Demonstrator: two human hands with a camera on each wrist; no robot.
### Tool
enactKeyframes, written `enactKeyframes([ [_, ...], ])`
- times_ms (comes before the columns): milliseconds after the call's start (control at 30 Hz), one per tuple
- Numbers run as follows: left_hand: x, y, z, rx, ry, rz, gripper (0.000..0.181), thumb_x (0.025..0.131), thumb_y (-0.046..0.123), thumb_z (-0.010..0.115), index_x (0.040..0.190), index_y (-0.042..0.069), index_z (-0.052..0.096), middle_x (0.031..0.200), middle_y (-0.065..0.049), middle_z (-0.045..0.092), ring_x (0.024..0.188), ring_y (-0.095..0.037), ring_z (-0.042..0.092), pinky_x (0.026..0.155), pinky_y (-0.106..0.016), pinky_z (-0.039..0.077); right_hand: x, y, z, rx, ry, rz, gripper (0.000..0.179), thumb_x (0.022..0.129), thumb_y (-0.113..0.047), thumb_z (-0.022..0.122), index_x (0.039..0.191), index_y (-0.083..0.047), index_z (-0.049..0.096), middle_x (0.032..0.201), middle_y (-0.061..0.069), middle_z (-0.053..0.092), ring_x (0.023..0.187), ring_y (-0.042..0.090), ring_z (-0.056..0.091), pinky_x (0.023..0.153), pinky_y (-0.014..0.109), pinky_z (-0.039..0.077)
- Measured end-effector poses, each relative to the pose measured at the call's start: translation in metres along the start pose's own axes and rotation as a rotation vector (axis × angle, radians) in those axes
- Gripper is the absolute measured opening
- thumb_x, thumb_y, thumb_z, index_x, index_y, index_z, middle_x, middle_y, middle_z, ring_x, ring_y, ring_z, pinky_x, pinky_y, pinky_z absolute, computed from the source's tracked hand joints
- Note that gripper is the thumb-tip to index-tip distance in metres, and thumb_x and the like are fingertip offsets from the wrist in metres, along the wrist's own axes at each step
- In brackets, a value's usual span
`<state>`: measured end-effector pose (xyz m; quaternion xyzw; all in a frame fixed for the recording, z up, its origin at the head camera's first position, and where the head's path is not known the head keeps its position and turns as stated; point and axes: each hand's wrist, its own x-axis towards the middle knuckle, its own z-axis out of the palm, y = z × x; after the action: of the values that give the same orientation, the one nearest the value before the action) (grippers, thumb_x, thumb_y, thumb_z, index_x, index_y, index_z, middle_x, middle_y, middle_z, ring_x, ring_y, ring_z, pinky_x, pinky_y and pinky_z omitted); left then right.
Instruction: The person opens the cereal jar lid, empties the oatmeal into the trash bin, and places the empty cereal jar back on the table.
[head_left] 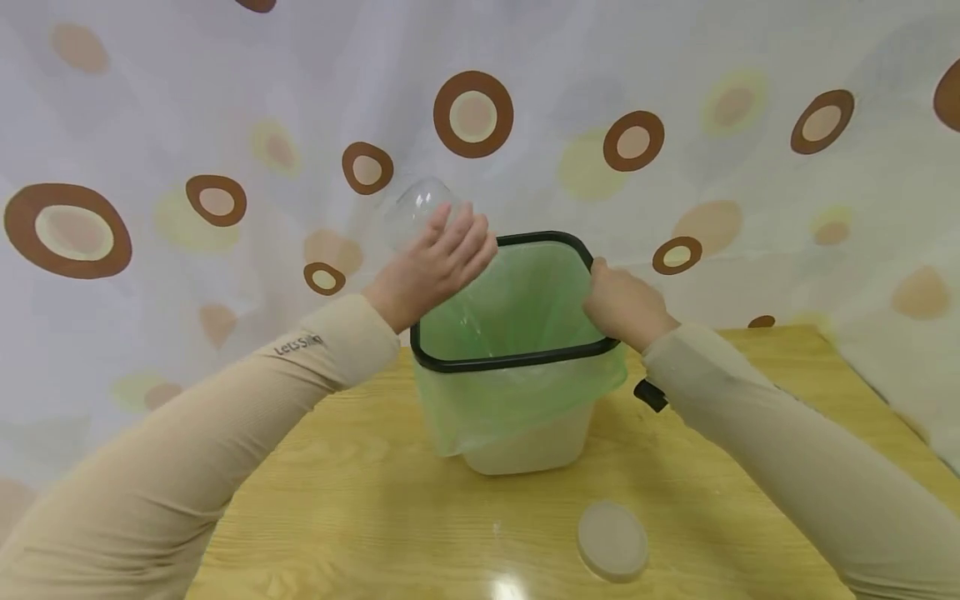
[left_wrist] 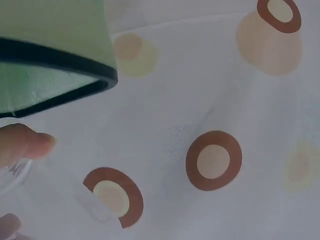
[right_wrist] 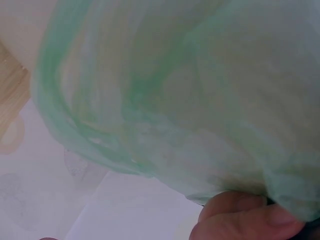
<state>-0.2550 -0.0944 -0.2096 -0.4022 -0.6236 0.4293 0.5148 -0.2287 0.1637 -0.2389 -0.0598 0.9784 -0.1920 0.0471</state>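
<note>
My left hand [head_left: 450,250] holds a clear, see-through round container [head_left: 414,208] by the back left corner of a bin. In the left wrist view the thumb [left_wrist: 30,142] lies against the container [left_wrist: 12,177], most of which is out of frame. The pale bin [head_left: 536,450] has a black rim [head_left: 517,363] and is lined with a green plastic bag [head_left: 510,400] folded over the outside. On the bin's right side my right hand [head_left: 626,304] grips the rim. Up close, its fingers [right_wrist: 245,222] pinch the rim through the bag [right_wrist: 160,95].
A round beige lid [head_left: 612,540] lies on the wooden table [head_left: 360,500] in front of the bin. Beside the right sleeve shows a small black object [head_left: 651,395]. A white curtain [head_left: 540,50] with brown and yellow ring patterns hangs behind the table.
</note>
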Motion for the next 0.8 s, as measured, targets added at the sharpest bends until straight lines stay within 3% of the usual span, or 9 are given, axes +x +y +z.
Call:
enactKeyframes([
  [100, 0.003, -0.008, 0.001, -0.025, 0.055, -0.108, 0.027, 0.094, 0.002, 0.055, 0.121, 0.007, 0.052, 0.12, -0.01, 0.056, 0.116, -0.029, 0.052, 0.101, -0.041, 0.039, 0.0, 0.002, 0.0, -0.002, 0.005, -0.007, 0.062, 0.093, -0.002, 0.032, 0.148, 0.014, 0.011, 0.053, 0.005, 0.04, 0.044, 0.013, 0.026, 0.044, 0.028, 0.025],
  [200, 0.001, -0.014, -0.002, -0.122, 0.088, -0.113, 0.033, 0.09, 0.001, 0.059, 0.122, 0.004, 0.05, 0.122, -0.013, 0.055, 0.117, -0.031, 0.052, 0.101, -0.044, 0.04, 0.0, 0.003, 0.0, -0.007, 0.017, -0.004, 0.061, 0.093, -0.002, 0.032, 0.148, 0.014, 0.012, 0.054, 0.005, 0.04, 0.044, 0.014, 0.027, 0.044, 0.028, 0.026],
  [400, -0.017, -0.015, -0.007, -0.365, 0.083, -0.171, 0.047, 0.086, -0.007, 0.061, 0.13, 0.0, 0.046, 0.13, -0.017, 0.052, 0.123, -0.035, 0.048, 0.102, -0.05, 0.038, 0.0, 0.002, -0.001, 0.0, 0.01, 0.001, 0.061, 0.093, -0.002, 0.032, 0.148, 0.014, 0.012, 0.054, 0.005, 0.04, 0.044, 0.013, 0.027, 0.043, 0.027, 0.025],
  [567, -0.032, -0.012, -0.006, -0.472, 0.131, -0.237, 0.05, 0.086, -0.007, 0.06, 0.132, -0.002, 0.042, 0.131, -0.02, 0.051, 0.122, -0.038, 0.048, 0.101, -0.053, 0.037, 0.0, 0.001, 0.0, -0.015, 0.001, 0.004, 0.06, 0.094, -0.003, 0.032, 0.148, 0.014, 0.011, 0.054, 0.005, 0.04, 0.044, 0.014, 0.026, 0.044, 0.028, 0.025],
  [700, -0.041, -0.014, -0.006, -0.425, 0.152, -0.24, 0.051, 0.084, -0.006, 0.064, 0.13, -0.002, 0.043, 0.129, -0.019, 0.051, 0.121, -0.037, 0.049, 0.098, -0.053, 0.039, 0.002, -0.004, -0.001, -0.043, 0.008, -0.011, 0.06, 0.095, -0.004, 0.033, 0.148, 0.014, 0.012, 0.057, 0.007, 0.043, 0.045, 0.016, 0.03, 0.045, 0.03, 0.028],
  [800, -0.039, -0.018, -0.007, -0.24, 0.111, -0.125, 0.047, 0.086, -0.004, 0.065, 0.129, 0.002, 0.047, 0.129, -0.016, 0.053, 0.121, -0.034, 0.05, 0.1, -0.049, 0.039, 0.004, -0.005, -0.002, -0.043, 0.007, -0.012, 0.06, 0.095, -0.005, 0.033, 0.148, 0.015, 0.012, 0.056, 0.007, 0.043, 0.045, 0.015, 0.03, 0.045, 0.03, 0.028],
])
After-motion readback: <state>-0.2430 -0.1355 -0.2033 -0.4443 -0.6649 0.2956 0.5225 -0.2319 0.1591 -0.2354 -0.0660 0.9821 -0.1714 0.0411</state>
